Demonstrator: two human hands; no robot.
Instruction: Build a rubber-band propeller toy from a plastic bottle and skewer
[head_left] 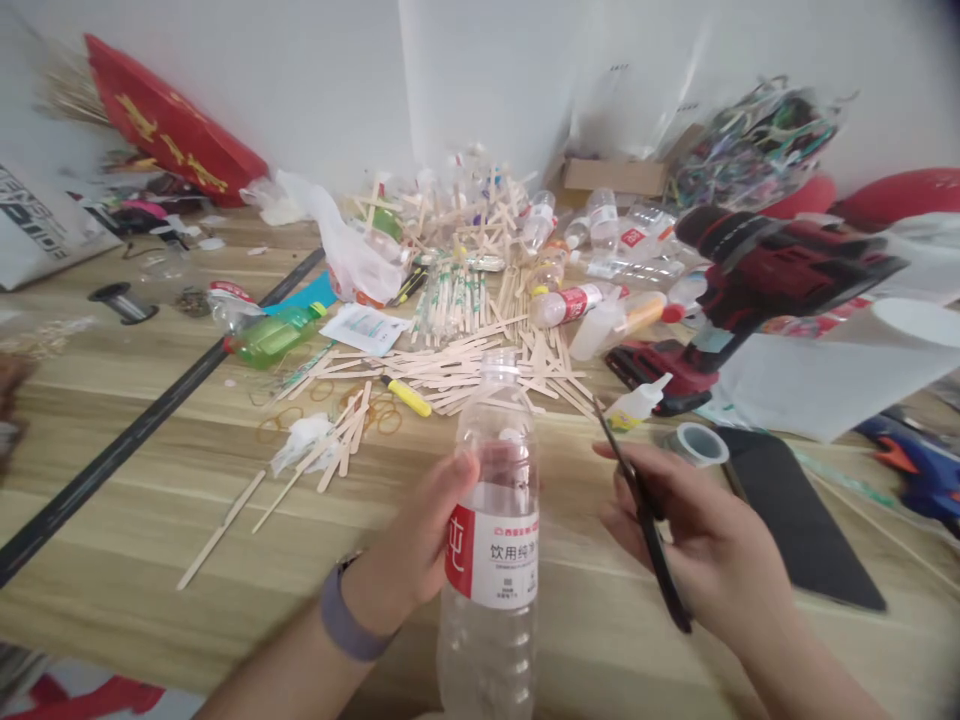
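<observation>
In the middle foreground, my left hand [427,530] is wrapped around a clear plastic water bottle [491,630] with a red and white label. The bottle stands upright, and its neck has no cap. My right hand [697,540] is closed around black-handled scissors [651,530], seen nearly edge-on. Their blades point up and to the left, to the right of the bottle and apart from it. Part of the scissors' handles is hidden by my fingers.
Loose wooden sticks [420,365] and a yellow utility knife [406,396] lie beyond the bottle. At right are a red-black cordless drill [780,270], glue bottle [637,402], tape roll [699,442] and dark phone [802,520]. A long black strip [142,430] crosses the left.
</observation>
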